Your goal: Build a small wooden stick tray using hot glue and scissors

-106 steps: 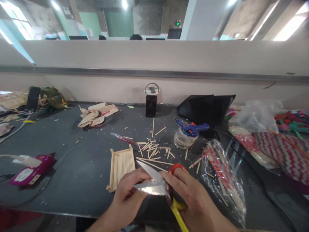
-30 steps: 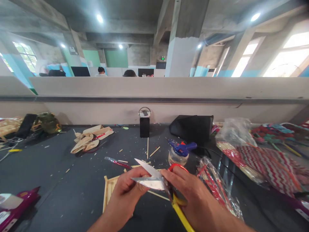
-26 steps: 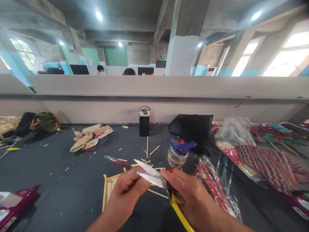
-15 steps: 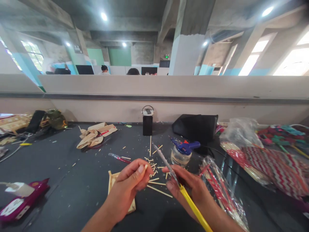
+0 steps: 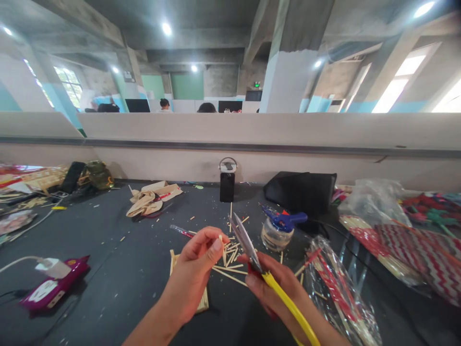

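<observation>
Yellow-handled scissors (image 5: 275, 287) sit in the right hand (image 5: 288, 283), blades angled upward and slightly parted. The left hand (image 5: 198, 264) pinches a small pale stick (image 5: 221, 238) between thumb and forefinger, partly hiding a panel of sticks (image 5: 204, 302) on the dark table (image 5: 118, 278); loose sticks (image 5: 230, 254) lie scattered to its right.

The scissors (image 5: 271, 281) are silver and yellow, the sticks (image 5: 230, 276) pale tan.

Both forearms (image 5: 153, 321) reach inward, the left grip (image 5: 199, 259) pinched thumb to forefinger, the right grip (image 5: 284, 275) curled nearby.
</observation>
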`<state>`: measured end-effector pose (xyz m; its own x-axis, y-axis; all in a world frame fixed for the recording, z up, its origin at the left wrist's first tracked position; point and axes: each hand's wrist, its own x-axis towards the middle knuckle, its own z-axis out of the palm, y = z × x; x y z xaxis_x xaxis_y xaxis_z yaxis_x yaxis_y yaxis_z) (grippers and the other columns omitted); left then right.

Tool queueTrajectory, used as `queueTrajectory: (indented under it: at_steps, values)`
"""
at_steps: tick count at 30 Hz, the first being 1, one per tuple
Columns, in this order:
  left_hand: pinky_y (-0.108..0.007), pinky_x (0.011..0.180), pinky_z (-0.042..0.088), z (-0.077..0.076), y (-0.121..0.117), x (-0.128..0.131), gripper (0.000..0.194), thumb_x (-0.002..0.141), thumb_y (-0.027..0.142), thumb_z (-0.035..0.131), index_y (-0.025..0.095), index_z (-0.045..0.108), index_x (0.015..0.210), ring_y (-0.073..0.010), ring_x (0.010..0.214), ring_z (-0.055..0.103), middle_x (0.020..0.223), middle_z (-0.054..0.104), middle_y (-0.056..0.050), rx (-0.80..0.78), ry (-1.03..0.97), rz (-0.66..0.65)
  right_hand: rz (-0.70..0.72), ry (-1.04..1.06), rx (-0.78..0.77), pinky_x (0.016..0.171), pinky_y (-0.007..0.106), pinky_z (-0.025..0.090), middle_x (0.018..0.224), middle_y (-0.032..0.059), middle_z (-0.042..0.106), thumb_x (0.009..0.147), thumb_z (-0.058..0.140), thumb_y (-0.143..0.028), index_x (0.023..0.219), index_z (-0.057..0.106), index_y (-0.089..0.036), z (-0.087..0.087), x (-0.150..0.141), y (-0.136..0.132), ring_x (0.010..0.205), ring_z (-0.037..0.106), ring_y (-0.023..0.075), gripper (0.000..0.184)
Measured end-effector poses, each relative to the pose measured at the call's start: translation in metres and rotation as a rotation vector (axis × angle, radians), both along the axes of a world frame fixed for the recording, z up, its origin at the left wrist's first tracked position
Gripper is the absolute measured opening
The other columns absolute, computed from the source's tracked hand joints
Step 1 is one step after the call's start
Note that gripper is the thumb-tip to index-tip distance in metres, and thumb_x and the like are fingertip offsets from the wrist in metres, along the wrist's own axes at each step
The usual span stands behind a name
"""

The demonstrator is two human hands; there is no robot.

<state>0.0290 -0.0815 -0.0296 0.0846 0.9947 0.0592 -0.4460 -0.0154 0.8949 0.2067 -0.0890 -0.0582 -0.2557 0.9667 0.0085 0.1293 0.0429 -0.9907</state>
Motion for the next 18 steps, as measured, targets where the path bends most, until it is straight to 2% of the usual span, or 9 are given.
queueTrajectory:
  at_steps: [2, 5, 11, 15, 18]
  values:
    - [-0.018, 0.068, 0.034, -0.001, 0.001, 0.003, 0.012, 0.083, 0.031, 0.068, 0.02, 0.066, 0.084, -0.0076, 0.07, 0.042, 0.075, 0.053, 0.003, -0.038, -0.022, 0.014, 0.056, 0.115, -0.107, 0.035, 0.018, 0.029, 0.052, -0.0089, 0.046, 0.083, 0.061, -0.05, 0.11, 0.056, -0.017, 0.0, -0.006, -0.001, 0.035, 0.036, 0.005, 0.043]
    - [-0.019, 0.066, 0.035, -0.001, 0.0, 0.007, 0.013, 0.085, 0.033, 0.066, 0.019, 0.065, 0.086, -0.0083, 0.066, 0.043, 0.065, 0.05, 0.004, -0.039, -0.033, -0.01, 0.119, 0.266, -0.169, 0.033, 0.018, 0.032, 0.052, -0.0083, 0.049, 0.083, 0.062, -0.052, 0.111, 0.051, -0.017, 0.001, -0.015, 0.0, 0.035, 0.041, 0.0069, 0.046]
    - [-0.02, 0.068, 0.038, -0.001, -0.004, 0.006, 0.014, 0.086, 0.032, 0.064, 0.018, 0.062, 0.086, -0.0098, 0.07, 0.049, 0.07, 0.058, 0.001, 0.001, 0.088, 0.029, -0.031, 0.458, -0.103, 0.038, 0.02, 0.043, 0.06, -0.0059, 0.057, 0.084, 0.066, -0.041, 0.113, 0.048, -0.021, 0.003, -0.019, 0.005, 0.042, 0.049, 0.0093, 0.039]
    - [-0.021, 0.069, 0.041, -0.005, -0.003, 0.005, 0.017, 0.085, 0.035, 0.064, 0.019, 0.063, 0.089, -0.0113, 0.072, 0.054, 0.074, 0.063, 0.0, 0.019, 0.207, 0.075, -0.046, 0.534, -0.053, 0.04, 0.021, 0.045, 0.065, -0.0039, 0.06, 0.082, 0.067, -0.037, 0.116, 0.049, -0.022, 0.006, -0.016, 0.006, 0.046, 0.052, 0.0104, 0.041]
    - [-0.024, 0.068, 0.043, -0.007, -0.002, 0.003, 0.018, 0.086, 0.038, 0.061, 0.02, 0.062, 0.087, -0.0134, 0.072, 0.056, 0.074, 0.063, 0.0, 0.03, 0.34, 0.083, -0.076, 0.501, -0.003, 0.041, 0.021, 0.045, 0.061, -0.0051, 0.056, 0.085, 0.063, -0.038, 0.113, 0.051, -0.022, 0.006, -0.014, 0.007, 0.045, 0.05, 0.0103, 0.034]
